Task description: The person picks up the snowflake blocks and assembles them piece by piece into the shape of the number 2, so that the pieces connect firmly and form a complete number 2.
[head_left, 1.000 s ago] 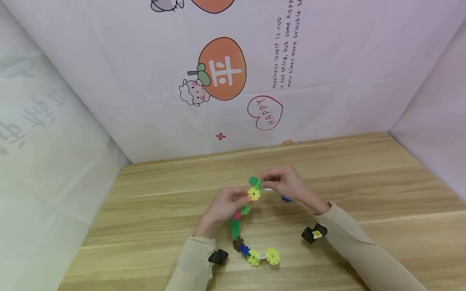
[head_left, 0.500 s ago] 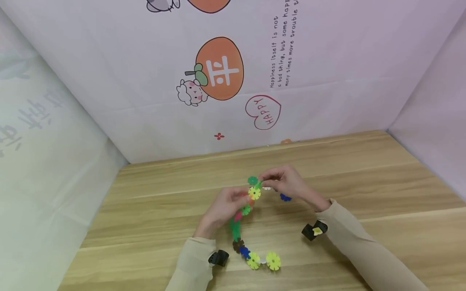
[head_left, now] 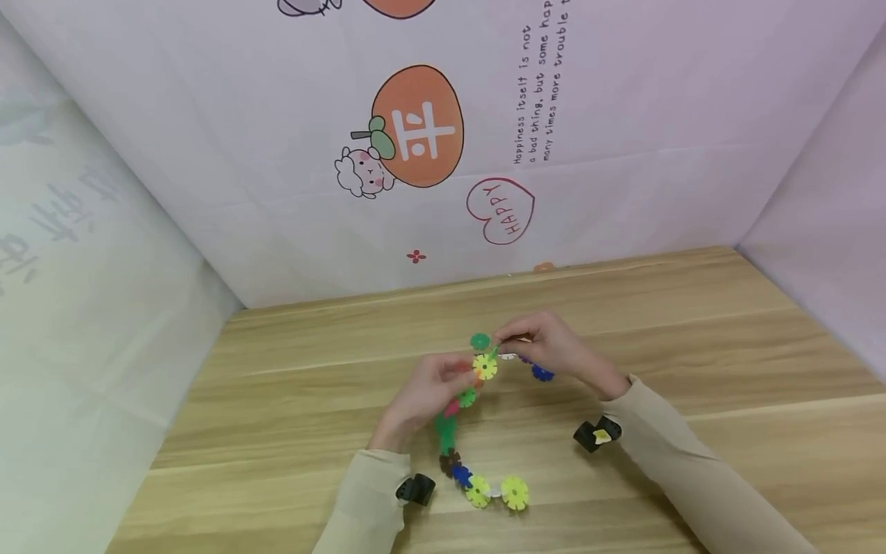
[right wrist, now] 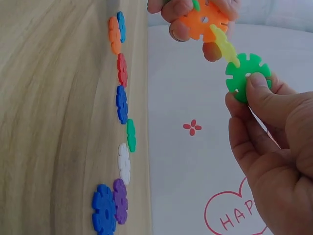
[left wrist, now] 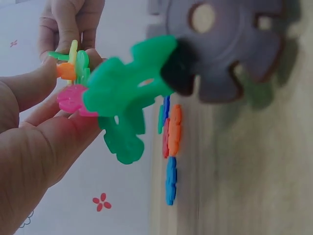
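My left hand point(head_left: 425, 392) pinches an orange notched disc point(right wrist: 195, 25) of a chain of interlocking snowflake discs. In my right hand point(head_left: 543, 342), thumb and fingers pinch a green disc point(right wrist: 238, 73). Its notch meets the edge of a yellow disc point(head_left: 485, 367), which joins the orange one between the hands. From the left hand the chain runs toward the person through pink, green point(left wrist: 122, 88) and dark brown point(left wrist: 227, 29) discs. It curves on past a blue disc point(head_left: 462, 476) to a yellow end disc point(head_left: 514, 493). Part of the chain is hidden behind the left fingers.
Loose discs lie on the wooden table point(head_left: 304, 385) beyond the hands: orange point(right wrist: 114, 35), red point(right wrist: 122, 70), green point(right wrist: 131, 135), white point(right wrist: 124, 164), purple point(right wrist: 120, 200) and blue point(right wrist: 104, 210). Printed white cloth point(head_left: 277, 154) stands behind the table and along its sides.
The green disc in the right hand has turned more edge-on in the head view. The chain's near end has swayed slightly. Both hands stay almost in place.
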{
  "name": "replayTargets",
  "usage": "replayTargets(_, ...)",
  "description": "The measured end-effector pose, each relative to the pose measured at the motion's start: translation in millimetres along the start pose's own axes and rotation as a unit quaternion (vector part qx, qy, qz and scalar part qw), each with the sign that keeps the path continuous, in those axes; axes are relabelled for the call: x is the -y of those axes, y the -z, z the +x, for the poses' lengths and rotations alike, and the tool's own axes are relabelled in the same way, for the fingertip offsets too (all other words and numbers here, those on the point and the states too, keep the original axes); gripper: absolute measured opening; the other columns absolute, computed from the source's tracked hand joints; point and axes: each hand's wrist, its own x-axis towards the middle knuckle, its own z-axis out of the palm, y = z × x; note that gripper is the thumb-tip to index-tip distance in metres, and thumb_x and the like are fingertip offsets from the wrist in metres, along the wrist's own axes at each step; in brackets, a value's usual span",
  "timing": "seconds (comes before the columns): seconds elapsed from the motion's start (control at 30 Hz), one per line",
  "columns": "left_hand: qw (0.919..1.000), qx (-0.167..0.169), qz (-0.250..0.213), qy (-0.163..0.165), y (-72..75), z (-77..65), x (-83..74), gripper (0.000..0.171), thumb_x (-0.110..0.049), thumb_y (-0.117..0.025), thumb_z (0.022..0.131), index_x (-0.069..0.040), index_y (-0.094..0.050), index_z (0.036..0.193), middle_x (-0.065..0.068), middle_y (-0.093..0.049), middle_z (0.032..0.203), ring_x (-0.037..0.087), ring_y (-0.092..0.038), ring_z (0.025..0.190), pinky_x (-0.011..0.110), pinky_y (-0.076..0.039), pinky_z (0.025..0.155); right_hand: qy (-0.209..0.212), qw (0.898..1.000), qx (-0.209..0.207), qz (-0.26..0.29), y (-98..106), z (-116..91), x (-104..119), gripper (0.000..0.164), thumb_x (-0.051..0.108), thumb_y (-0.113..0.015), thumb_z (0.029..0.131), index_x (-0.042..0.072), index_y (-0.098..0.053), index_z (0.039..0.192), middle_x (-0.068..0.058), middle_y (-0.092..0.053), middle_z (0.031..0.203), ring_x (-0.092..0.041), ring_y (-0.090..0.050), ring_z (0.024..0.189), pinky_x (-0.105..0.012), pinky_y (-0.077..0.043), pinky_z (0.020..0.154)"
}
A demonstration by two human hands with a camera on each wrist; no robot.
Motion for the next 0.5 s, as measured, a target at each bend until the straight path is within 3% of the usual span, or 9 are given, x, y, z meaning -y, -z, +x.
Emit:
replayTargets(0.17, 1.0000, -0.006, -0.006, -0.004, 0.7, -0.7, 0.6, 0.032, -0.005, -0.057, 0.095, 0.000, -0.060, 0.126, 0.020, -0.066, 0.113, 0.042, -0.063, 0.101, 0.030, -0.055, 0.077, -0.020, 1.000, -0.021, 0.005, -6.5, 1.6, 1.2, 0.010, -0.008, -0.070, 0.081, -0.006, -0.073, 0.090, -0.015, -0.072, 0.085, -0.008, -0.048, 0.045, -0.019, -0.042, 0.042)
replayTargets(0.3, 1.0000, -0.002, 0.003, -0.003, 2.6, -0.9, 1.8, 0.031, -0.007, -0.059, 0.095, -0.002, -0.061, 0.125, 0.023, -0.067, 0.109, 0.041, -0.064, 0.098, 0.029, -0.054, 0.075, -0.010, 1.000, -0.023, 0.005, -8.8, 2.1, 0.6, 0.011, -0.010, -0.070, 0.080, -0.005, -0.073, 0.090, -0.015, -0.072, 0.085, -0.001, -0.047, 0.050, -0.018, -0.041, 0.043)
replayTargets(0.4, 1.0000, 0.004, 0.006, 0.001, 4.4, -1.4, 1.0, 0.029, -0.009, -0.059, 0.095, -0.002, -0.062, 0.123, 0.025, -0.066, 0.108, 0.040, -0.064, 0.097, 0.028, -0.053, 0.074, 0.005, 1.000, -0.020, 0.001, -8.6, 1.9, -1.3, 0.013, -0.010, -0.071, 0.079, -0.004, -0.074, 0.089, -0.015, -0.072, 0.087, -0.003, -0.051, 0.054, -0.019, -0.043, 0.045)
replayTargets(0.5, 0.9999, 0.008, 0.008, 0.008, 6.3, -1.9, -0.6, 0.029, -0.011, -0.060, 0.095, -0.002, -0.063, 0.122, 0.025, -0.066, 0.107, 0.040, -0.064, 0.097, 0.028, -0.053, 0.073, 0.015, 1.000, -0.015, -0.003, -7.4, 1.6, -3.4, 0.015, -0.010, -0.071, 0.079, -0.002, -0.074, 0.092, -0.014, -0.072, 0.090, -0.014, -0.056, 0.056, -0.020, -0.045, 0.047)
